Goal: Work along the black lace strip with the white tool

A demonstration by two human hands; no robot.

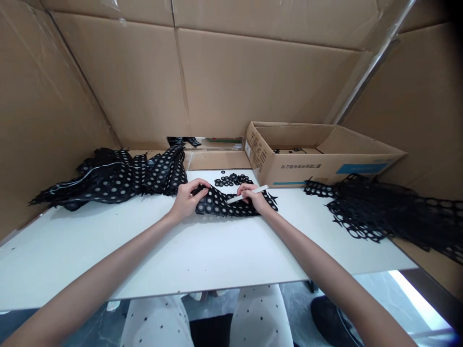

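A black sheet with rows of round ring shapes [213,205] lies across the middle of the white table. My left hand [189,196] pinches its left end between thumb and fingers. In my right hand [252,196] is a white pen-like stick [261,189], slanted so that its lower tip meets the sheet. The fingers of that hand rest over the sheet's right part. Just behind the sheet sits a small spread of loose black rings [231,180].
Bundled ring sheets [119,180] are heaped at the left. An open cardboard box [307,171] with a few rings inside stands at the back right. Punched-out black sheets [383,207] hang over the table's right edge. Tall cardboard walls [271,72] surround the white table [144,265].
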